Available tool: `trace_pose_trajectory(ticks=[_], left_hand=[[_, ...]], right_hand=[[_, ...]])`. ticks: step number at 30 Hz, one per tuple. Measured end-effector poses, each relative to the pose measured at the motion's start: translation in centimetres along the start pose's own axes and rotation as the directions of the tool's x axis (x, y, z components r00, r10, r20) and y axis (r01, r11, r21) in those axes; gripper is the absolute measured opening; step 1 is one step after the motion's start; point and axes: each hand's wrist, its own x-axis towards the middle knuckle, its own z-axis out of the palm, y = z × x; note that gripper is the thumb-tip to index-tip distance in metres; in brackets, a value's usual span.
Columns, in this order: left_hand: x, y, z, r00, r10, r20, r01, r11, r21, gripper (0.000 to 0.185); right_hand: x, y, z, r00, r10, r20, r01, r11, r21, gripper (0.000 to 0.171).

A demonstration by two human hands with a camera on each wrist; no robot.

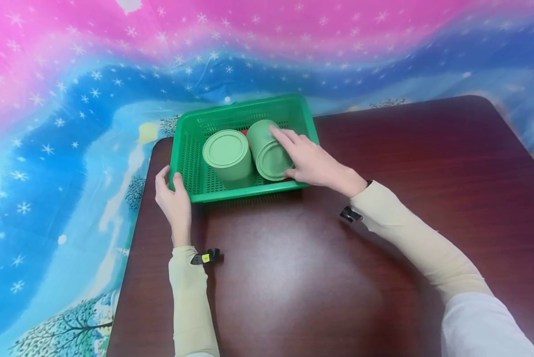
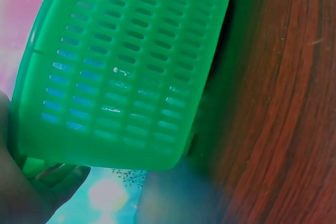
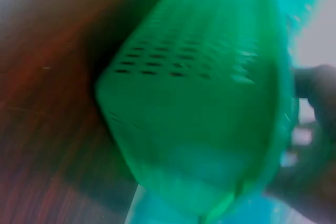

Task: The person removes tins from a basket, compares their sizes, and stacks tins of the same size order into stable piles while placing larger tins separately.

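Observation:
A green slotted plastic basket (image 1: 244,192) stands at the far left end of a dark wooden table (image 1: 294,277). Two pale green cans are inside it. One can (image 1: 227,151) stands upright with its lid up. The other can (image 1: 267,148) leans to the right, its round end facing me. My right hand (image 1: 309,161) holds this leaning can, fingers over its side and thumb by its lower rim. My left hand (image 1: 174,193) grips the basket's near-left corner. In the left wrist view the basket wall (image 2: 121,77) fills the frame. In the blurred right wrist view the basket (image 3: 199,114) is close up.
Something small and red (image 1: 244,132) shows between the two cans. A blue and pink starry cloth (image 1: 70,124) lies behind and to the left of the table. The table's left edge runs just beside my left hand. Bare tabletop (image 1: 428,163) stretches right of the basket and toward me.

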Motion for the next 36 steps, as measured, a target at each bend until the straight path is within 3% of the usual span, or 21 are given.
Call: trace_pose_trajectory(ticks=[2, 4, 7, 10, 13, 16, 18, 20, 23, 25, 26, 28, 31, 33, 34, 36], left_hand=[[0.0, -0.1, 0.0, 1.000, 0.002, -0.001, -0.002, 1.000, -0.006, 0.037], [0.0, -0.1, 0.1, 1.000, 0.003, -0.006, -0.003, 1.000, -0.013, 0.037], [0.1, -0.3, 0.1, 1.000, 0.004, -0.019, -0.004, 1.000, -0.030, 0.037], [0.1, -0.4, 0.3, 1.000, 0.006, -0.024, -0.007, 0.999, -0.043, 0.037], [0.0, -0.5, 0.5, 1.000, 0.006, -0.023, -0.007, 0.999, -0.049, 0.037], [-0.1, -0.6, 0.8, 1.000, 0.003, -0.020, -0.004, 0.998, -0.055, 0.037], [-0.2, -0.6, 1.0, 1.000, 0.008, -0.015, -0.009, 0.998, -0.057, 0.037], [-0.1, -0.6, 1.2, 1.000, 0.015, -0.013, -0.016, 0.998, -0.063, 0.037], [0.0, -0.5, 1.1, 1.000, 0.017, -0.022, -0.019, 0.997, -0.068, 0.036], [0.0, -0.5, 1.0, 0.999, 0.009, -0.031, -0.011, 0.997, -0.072, 0.036], [0.0, -0.6, 1.0, 0.999, 0.004, -0.036, -0.007, 0.997, -0.073, 0.036], [0.0, -0.7, 0.8, 0.999, -0.003, -0.039, 0.000, 0.997, -0.077, 0.036], [0.0, -1.0, 0.6, 0.999, -0.007, -0.044, 0.004, 0.997, -0.082, 0.037], [0.0, -1.1, 0.5, 0.999, -0.006, -0.047, 0.002, 0.996, -0.087, 0.037], [-0.1, -1.1, 0.5, 0.999, -0.006, -0.048, 0.002, 0.996, -0.088, 0.037], [-0.1, -1.1, 0.5, 0.999, -0.006, -0.049, 0.002, 0.996, -0.088, 0.037]], right_hand=[[0.2, 0.4, -0.5, 0.997, -0.022, 0.080, 0.012, 0.992, 0.122, 0.102], [0.6, 0.7, -0.7, 0.988, -0.049, 0.147, 0.024, 0.985, 0.172, 0.101], [1.5, 0.8, -0.3, 0.971, -0.096, 0.219, 0.076, 0.992, 0.099, 0.098], [2.8, 0.4, 0.5, 0.945, -0.194, 0.265, 0.218, 0.974, -0.064, 0.100], [4.2, -0.2, 1.5, 0.890, -0.335, 0.310, 0.406, 0.891, -0.202, 0.100], [5.2, -0.7, 2.1, 0.825, -0.436, 0.360, 0.548, 0.774, -0.317, 0.096], [5.7, -0.8, 2.2, 0.796, -0.467, 0.385, 0.600, 0.695, -0.397, 0.094], [6.0, -0.7, 2.2, 0.784, -0.481, 0.393, 0.621, 0.617, -0.483, 0.094], [6.5, -0.5, 2.1, 0.773, -0.504, 0.386, 0.629, 0.525, -0.573, 0.094], [6.7, -0.3, 1.9, 0.765, -0.525, 0.373, 0.631, 0.495, -0.597, 0.092], [6.8, -0.2, 1.8, 0.765, -0.526, 0.370, 0.633, 0.511, -0.582, 0.092], [6.9, -0.2, 1.6, 0.782, -0.512, 0.356, 0.621, 0.588, -0.518, 0.095], [6.9, -0.1, 1.2, 0.847, -0.440, 0.298, 0.523, 0.790, -0.319, 0.111], [6.9, -0.3, 0.8, 0.896, -0.380, 0.229, 0.419, 0.895, -0.155, 0.119], [6.8, -0.4, 0.6, 0.918, -0.350, 0.186, 0.369, 0.926, -0.076, 0.121], [6.5, -0.7, 0.0, 0.953, -0.287, 0.095, 0.283, 0.958, 0.054, 0.122]])
